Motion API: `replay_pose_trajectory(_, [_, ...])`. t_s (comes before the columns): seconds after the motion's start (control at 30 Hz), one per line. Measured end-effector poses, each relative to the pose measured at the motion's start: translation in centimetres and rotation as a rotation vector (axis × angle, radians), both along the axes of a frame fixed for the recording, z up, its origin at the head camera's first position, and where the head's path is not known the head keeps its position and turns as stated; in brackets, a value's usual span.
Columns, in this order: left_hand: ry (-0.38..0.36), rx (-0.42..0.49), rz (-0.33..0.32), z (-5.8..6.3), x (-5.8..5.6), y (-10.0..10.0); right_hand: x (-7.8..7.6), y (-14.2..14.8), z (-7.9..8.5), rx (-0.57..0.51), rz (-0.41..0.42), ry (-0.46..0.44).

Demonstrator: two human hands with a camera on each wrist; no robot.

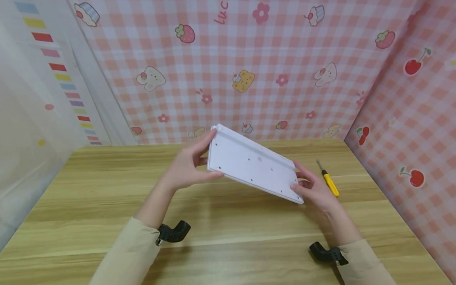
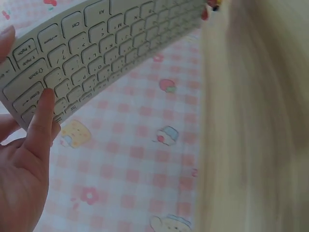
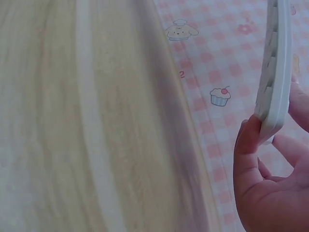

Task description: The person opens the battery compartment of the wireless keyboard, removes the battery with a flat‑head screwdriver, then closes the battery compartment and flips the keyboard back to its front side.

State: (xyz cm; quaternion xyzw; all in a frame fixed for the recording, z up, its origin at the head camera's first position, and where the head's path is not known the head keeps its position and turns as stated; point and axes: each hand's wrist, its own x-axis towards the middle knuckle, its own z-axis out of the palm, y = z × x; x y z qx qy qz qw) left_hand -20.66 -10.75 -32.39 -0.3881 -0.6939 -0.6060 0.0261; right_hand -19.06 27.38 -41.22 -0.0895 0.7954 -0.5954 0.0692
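A white keyboard [image 1: 254, 164] is held up tilted above the wooden table, its underside with small dark screw holes facing the head camera. At its left end my left hand [image 1: 187, 164] grips it, thumb on the lower edge. My right hand [image 1: 317, 190] pinches the lower right end. The left wrist view shows the key side of the keyboard [image 2: 96, 53], with a finger of the left hand [image 2: 29, 164] lying on the keys. Seen edge-on in the right wrist view, the keyboard [image 3: 280, 72] sits between thumb and fingers of the right hand [image 3: 270, 183].
A screwdriver [image 1: 330, 183] with a yellow handle lies on the wooden table [image 1: 228, 253], right of the right hand. Pink checked cloth [image 1: 228, 51] hangs behind the table, and more covers the right side. A whitish sheet hangs at the left.
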Motion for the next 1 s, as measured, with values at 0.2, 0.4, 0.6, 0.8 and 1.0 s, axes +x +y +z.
replay_pose_trajectory(0.2, [-0.103,-0.074,-0.024,-1.6,0.3,-0.8,0.1,0.2,0.1,0.07,-0.021,0.013])
replay_pose_trajectory(0.4, [-0.236,-0.096,-0.019,-3.2,0.7,-1.6,-0.1,0.4,-0.3,0.146,-0.027,0.064])
replay_pose_trajectory(0.6, [-0.301,-0.146,0.066,-4.4,1.0,-2.6,0.0,0.0,-0.1,0.205,-0.013,0.112])
replay_pose_trajectory(0.8, [-0.317,-0.196,0.109,-5.4,1.2,-3.6,-0.2,-0.4,0.0,0.325,0.001,0.126])
replay_pose_trajectory(1.0, [-0.272,-0.299,0.152,-6.8,2.2,-4.9,-0.3,-0.7,-0.2,0.383,0.066,0.154])
